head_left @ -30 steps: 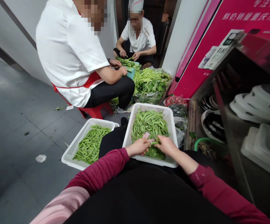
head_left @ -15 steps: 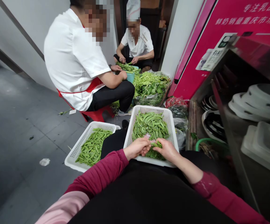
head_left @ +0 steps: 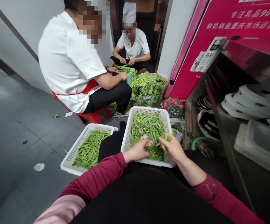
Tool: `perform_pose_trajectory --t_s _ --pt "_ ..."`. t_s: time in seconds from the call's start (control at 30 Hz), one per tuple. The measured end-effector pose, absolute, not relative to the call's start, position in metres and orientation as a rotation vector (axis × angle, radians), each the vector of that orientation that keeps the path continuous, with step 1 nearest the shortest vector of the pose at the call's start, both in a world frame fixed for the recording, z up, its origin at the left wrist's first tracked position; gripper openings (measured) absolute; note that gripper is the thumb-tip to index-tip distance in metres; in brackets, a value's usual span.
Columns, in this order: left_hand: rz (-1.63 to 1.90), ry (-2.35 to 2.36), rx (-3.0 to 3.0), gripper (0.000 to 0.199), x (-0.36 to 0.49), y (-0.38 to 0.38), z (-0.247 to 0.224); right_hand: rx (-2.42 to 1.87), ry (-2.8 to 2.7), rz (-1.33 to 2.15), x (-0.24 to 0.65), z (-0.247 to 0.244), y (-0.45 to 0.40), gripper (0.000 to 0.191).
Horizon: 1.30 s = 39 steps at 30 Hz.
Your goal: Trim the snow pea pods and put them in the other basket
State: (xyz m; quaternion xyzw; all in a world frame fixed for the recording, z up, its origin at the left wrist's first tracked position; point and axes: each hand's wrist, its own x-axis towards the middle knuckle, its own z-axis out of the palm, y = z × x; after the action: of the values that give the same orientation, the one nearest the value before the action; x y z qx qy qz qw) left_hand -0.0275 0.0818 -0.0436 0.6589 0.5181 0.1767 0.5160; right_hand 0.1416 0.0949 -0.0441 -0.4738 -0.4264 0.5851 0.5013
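From my remote station I record a rectangular white plastic basket (head_left: pixel 126 137), walls perforated, at the wearer's lap. A second white basket (head_left: pixel 75 149) sits lower on the left, holding flattish green pods (head_left: pixel 91 149). The near basket carries a pod heap (head_left: pixel 146 124), slender and curved. Over it, the left hand (head_left: pixel 138 151) is slack, thumb parted from fingers; the right hand (head_left: pixel 173 147) pinches. Finely shredded-looking green scraps (head_left: pixel 155 152) lie between them. Smallest: a few smooth pods (head_left: pixel 167 137) in the right fingertips.

Left hand (head_left: pixel 137 151): one, back upward, loosely spread. Right hand (head_left: pixel 174 150): one, pinched closed. Arms (head_left: pixel 94 173): two, extended forward, converging.
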Motion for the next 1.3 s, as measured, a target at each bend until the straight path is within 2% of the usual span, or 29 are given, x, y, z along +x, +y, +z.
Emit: perform_pose_trajectory --t_s 0.17,0.23,0.3,0.37,0.43,0.5,0.57,0.63,0.7,0.77,0.8,0.9,0.97,1.07,1.17,1.23,1.3 --pt "0.312 1.061 1.676 0.027 -0.022 0.086 -0.028 -1.168 -1.134 1.508 0.132 -0.049 0.087 0.032" --pt "0.302 1.101 1.820 0.027 -0.023 0.086 -0.027 -1.313 -1.330 1.287 0.136 -0.045 0.087 0.034" --pt "0.259 1.175 1.996 0.026 -0.026 0.086 -0.027 -1.423 -1.653 0.888 0.145 -0.040 0.088 0.035" --pt "0.154 1.192 2.164 0.025 -0.031 0.084 -0.025 -1.343 -2.115 0.579 0.154 -0.034 0.088 0.027" --pt "0.054 1.116 2.288 0.023 -0.034 0.082 -0.023 -1.142 -2.576 0.494 0.159 -0.030 0.089 0.017" --pt "0.054 1.056 2.345 0.021 -0.035 0.080 -0.024 -1.039 -2.797 0.549 0.157 -0.029 0.089 0.019" --pt "0.186 1.111 2.348 0.021 -0.033 0.076 -0.028 -1.116 -2.690 0.699 0.150 -0.033 0.087 0.013" --pt "0.381 1.217 2.297 0.021 -0.030 0.073 -0.036 -1.256 -2.330 0.993 0.139 -0.041 0.081 0.010" --pt "0.551 1.330 2.209 0.024 -0.028 0.071 -0.044 -1.321 -1.835 1.392 0.129 -0.051 0.076 0.019" --pt "0.611 1.430 2.128 0.026 -0.027 0.071 -0.051 -1.293 -1.349 1.680 0.127 -0.061 0.077 0.025" --pt "0.577 1.473 2.104 0.026 -0.028 0.072 -0.055 -1.267 -1.161 1.718 0.129 -0.065 0.081 0.027" --pt "0.272 1.578 2.098 0.025 -0.034 0.078 -0.065 -1.265 -0.902 1.483 0.147 -0.068 0.111 0.027" --pt "0.037 1.591 2.136 0.022 -0.038 0.081 -0.071 -1.327 -0.991 1.272 0.158 -0.066 0.136 0.026" --pt "-0.167 1.503 2.219 0.022 -0.041 0.084 -0.073 -1.444 -1.705 0.991 0.156 -0.068 0.159 0.020" --pt "-0.239 1.451 2.252 0.024 -0.039 0.086 -0.068 -1.462 -2.682 0.489 0.132 -0.080 0.166 0.018" --pt "-0.254 1.469 2.238 0.024 -0.037 0.086 -0.064 -1.437 -3.002 0.248 0.115 -0.091 0.167 0.019" --pt "-0.250 1.478 2.217 0.026 -0.038 0.085 -0.062 -1.412 -3.088 0.213 0.105 -0.100 0.170 0.019"
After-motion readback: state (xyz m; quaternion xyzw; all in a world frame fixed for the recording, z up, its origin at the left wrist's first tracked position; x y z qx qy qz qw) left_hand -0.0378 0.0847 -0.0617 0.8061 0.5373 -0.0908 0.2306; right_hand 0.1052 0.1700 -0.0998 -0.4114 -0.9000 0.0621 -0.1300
